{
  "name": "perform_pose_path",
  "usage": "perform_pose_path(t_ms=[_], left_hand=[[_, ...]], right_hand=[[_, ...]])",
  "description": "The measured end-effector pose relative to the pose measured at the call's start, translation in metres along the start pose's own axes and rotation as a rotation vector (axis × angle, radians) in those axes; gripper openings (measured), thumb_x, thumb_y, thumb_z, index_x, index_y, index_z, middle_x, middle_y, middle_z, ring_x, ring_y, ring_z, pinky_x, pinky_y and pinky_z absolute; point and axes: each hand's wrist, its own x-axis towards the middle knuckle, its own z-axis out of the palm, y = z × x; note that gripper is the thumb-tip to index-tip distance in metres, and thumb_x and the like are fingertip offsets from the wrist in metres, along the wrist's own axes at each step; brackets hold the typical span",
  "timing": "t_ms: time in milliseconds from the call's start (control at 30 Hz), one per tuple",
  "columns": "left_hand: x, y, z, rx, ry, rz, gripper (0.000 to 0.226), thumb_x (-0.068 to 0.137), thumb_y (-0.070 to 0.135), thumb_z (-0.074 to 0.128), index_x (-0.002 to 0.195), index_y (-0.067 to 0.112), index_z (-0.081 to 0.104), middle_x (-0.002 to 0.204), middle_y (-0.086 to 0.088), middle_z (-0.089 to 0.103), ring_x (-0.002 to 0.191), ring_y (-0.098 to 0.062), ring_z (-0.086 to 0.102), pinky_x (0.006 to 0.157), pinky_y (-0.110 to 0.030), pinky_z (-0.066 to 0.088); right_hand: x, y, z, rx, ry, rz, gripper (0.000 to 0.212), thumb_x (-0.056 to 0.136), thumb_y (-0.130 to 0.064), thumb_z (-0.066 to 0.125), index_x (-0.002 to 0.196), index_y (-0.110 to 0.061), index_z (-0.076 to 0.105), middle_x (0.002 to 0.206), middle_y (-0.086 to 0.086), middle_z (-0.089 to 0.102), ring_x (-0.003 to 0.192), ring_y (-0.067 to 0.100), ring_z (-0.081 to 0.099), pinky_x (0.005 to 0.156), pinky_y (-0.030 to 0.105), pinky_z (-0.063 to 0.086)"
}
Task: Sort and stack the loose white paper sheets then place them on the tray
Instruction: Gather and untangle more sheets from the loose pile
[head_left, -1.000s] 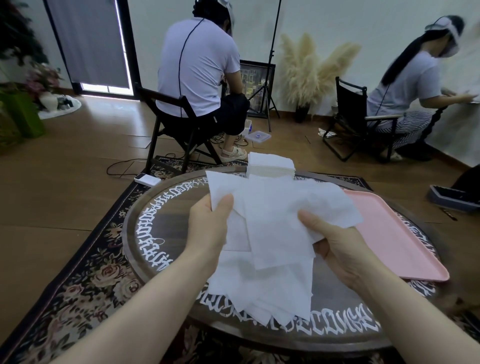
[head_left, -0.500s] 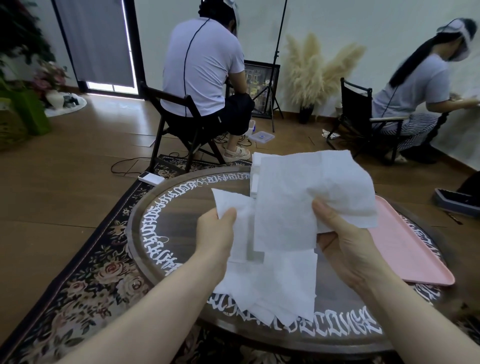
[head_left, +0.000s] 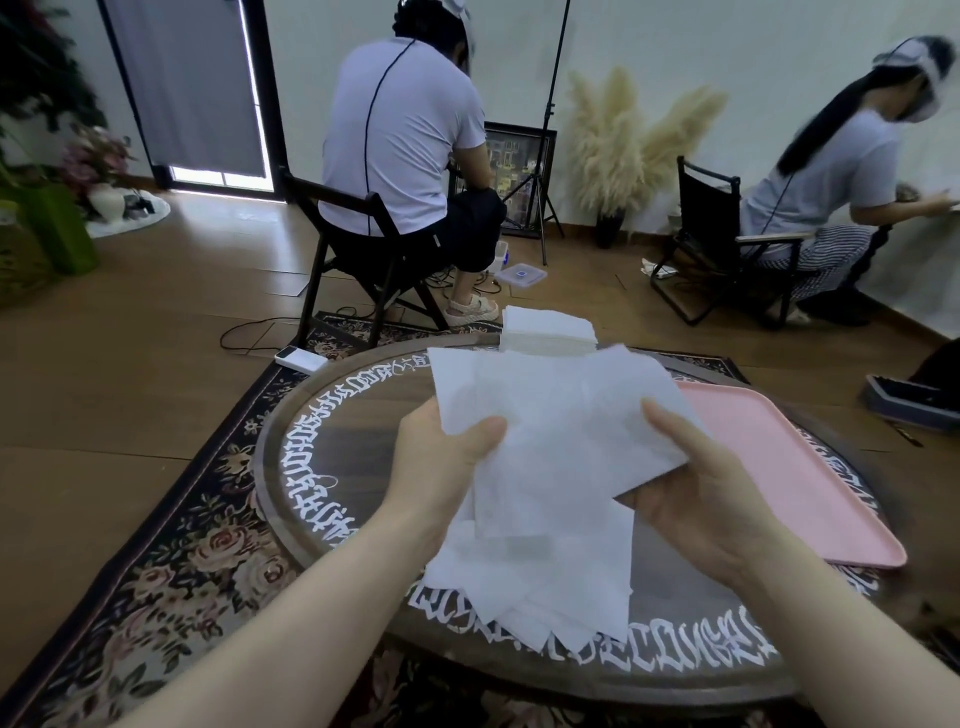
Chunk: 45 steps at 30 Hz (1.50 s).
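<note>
Paper sheets (head_left: 561, 415) between left hand (head_left: 441, 457) and right hand (head_left: 711, 499) grip

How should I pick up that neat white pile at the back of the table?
Grip the neat pile by its two opposite side edges, coming down from above with both hands. It lies flat and squared on the table, so squeezing the sides should keep the sheets lined up.

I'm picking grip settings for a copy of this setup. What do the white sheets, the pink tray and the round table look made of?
White sheets: thin soft paper, tissue-like, matte; they droop and crease between the left hand and right hand.
Pink tray: probably moulded plastic, smooth satin, rounded raised rim.
Round table: dark wood by its grain, with white painted lettering.
</note>
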Motion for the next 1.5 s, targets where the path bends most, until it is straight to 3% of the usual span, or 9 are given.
perform_pose_path(t_ms=[167, 267, 433, 533, 667, 900, 1167, 1367, 1500], left_hand=[[0.001, 0.008, -0.007, 0.045, -0.122, 0.021, 0.017, 0.086, 0.000, 0.069, 0.091, 0.015, 0.072, 0.092, -0.003, 0.078, 0.081, -0.020, 0.074, 0.073, -0.035, 0.061], [-0.002, 0.009, -0.008, 0.054, -0.154, 0.008, 0.012, 0.089, 0.005, 0.067, 0.090, 0.015, 0.073, 0.091, -0.004, 0.078, 0.080, -0.019, 0.074, 0.073, -0.035, 0.061], [0.005, 0.010, -0.015, 0.014, 0.109, -0.061, 0.011, 0.094, 0.009, 0.063, 0.086, 0.013, 0.070, 0.082, -0.001, 0.077, 0.071, -0.016, 0.072, 0.064, -0.030, 0.059], [0.011, 0.009, -0.021, -0.015, 0.331, -0.088, 0.008, 0.095, 0.011, 0.061, 0.099, 0.010, 0.069, 0.101, -0.008, 0.073, 0.092, -0.026, 0.069, 0.082, -0.037, 0.056], [0.011, 0.004, -0.020, -0.122, 0.467, -0.206, 0.023, 0.096, 0.010, 0.059, 0.118, 0.007, 0.063, 0.110, -0.009, 0.068, 0.104, -0.032, 0.064, 0.091, -0.042, 0.052], [-0.008, -0.009, 0.007, -0.181, 0.325, -0.289, 0.011, 0.097, 0.019, 0.059, 0.104, 0.014, 0.065, 0.103, -0.005, 0.071, 0.100, -0.029, 0.065, 0.093, -0.046, 0.052], [-0.007, 0.002, 0.005, -0.255, 0.490, -0.095, 0.028, 0.097, 0.023, 0.058, 0.124, 0.014, 0.059, 0.116, 0.002, 0.067, 0.109, -0.021, 0.061, 0.103, -0.044, 0.047], [-0.004, -0.007, 0.000, -0.244, 0.366, -0.254, 0.012, 0.093, 0.008, 0.064, 0.086, 0.017, 0.057, 0.089, -0.003, 0.069, 0.082, -0.024, 0.066, 0.071, -0.033, 0.053], [-0.005, -0.010, 0.005, -0.271, 0.245, -0.274, 0.014, 0.092, 0.010, 0.065, 0.106, 0.008, 0.067, 0.098, -0.008, 0.075, 0.092, -0.030, 0.070, 0.081, -0.043, 0.057]], right_hand=[[0.000, -0.002, -0.008, -0.181, 0.106, 0.133, 0.049, 0.069, -0.023, 0.076, 0.113, -0.003, 0.069, 0.105, 0.014, 0.075, 0.088, 0.026, 0.073, 0.077, 0.041, 0.061], [0.000, 0.006, -0.007, -0.275, 0.175, 0.198, 0.040, 0.065, -0.015, 0.076, 0.102, -0.001, 0.070, 0.096, 0.017, 0.076, 0.074, 0.027, 0.074, 0.058, 0.036, 0.061], [0.004, 0.000, -0.013, -0.332, 0.310, -0.067, 0.038, 0.068, -0.019, 0.074, 0.103, -0.002, 0.071, 0.092, 0.012, 0.077, 0.077, 0.025, 0.074, 0.065, 0.040, 0.061], [0.003, -0.004, -0.014, -0.282, 0.299, -0.166, 0.040, 0.071, -0.023, 0.071, 0.107, -0.005, 0.070, 0.103, 0.014, 0.075, 0.091, 0.031, 0.072, 0.076, 0.046, 0.058], [0.001, -0.006, -0.010, -0.172, 0.191, -0.188, 0.028, 0.074, -0.024, 0.069, 0.100, -0.014, 0.073, 0.101, 0.010, 0.076, 0.087, 0.025, 0.073, 0.065, 0.040, 0.061], [0.000, 0.008, 0.010, -0.123, 0.195, -0.074, 0.032, 0.078, -0.017, 0.068, 0.108, -0.007, 0.069, 0.094, 0.010, 0.077, 0.077, 0.021, 0.074, 0.056, 0.032, 0.059], [0.001, 0.014, 0.006, -0.289, 0.277, 0.142, 0.011, 0.087, -0.009, 0.069, 0.098, -0.007, 0.071, 0.082, 0.007, 0.077, 0.062, 0.018, 0.073, 0.045, 0.027, 0.054], [0.002, 0.005, 0.002, -0.337, 0.315, 0.173, 0.008, 0.085, -0.008, 0.071, 0.092, -0.004, 0.071, 0.076, 0.008, 0.076, 0.057, 0.018, 0.072, 0.042, 0.026, 0.052], [0.001, 0.007, 0.003, -0.343, 0.312, 0.185, 0.009, 0.085, -0.009, 0.071, 0.093, -0.005, 0.071, 0.077, 0.008, 0.077, 0.057, 0.018, 0.072, 0.043, 0.026, 0.052]])
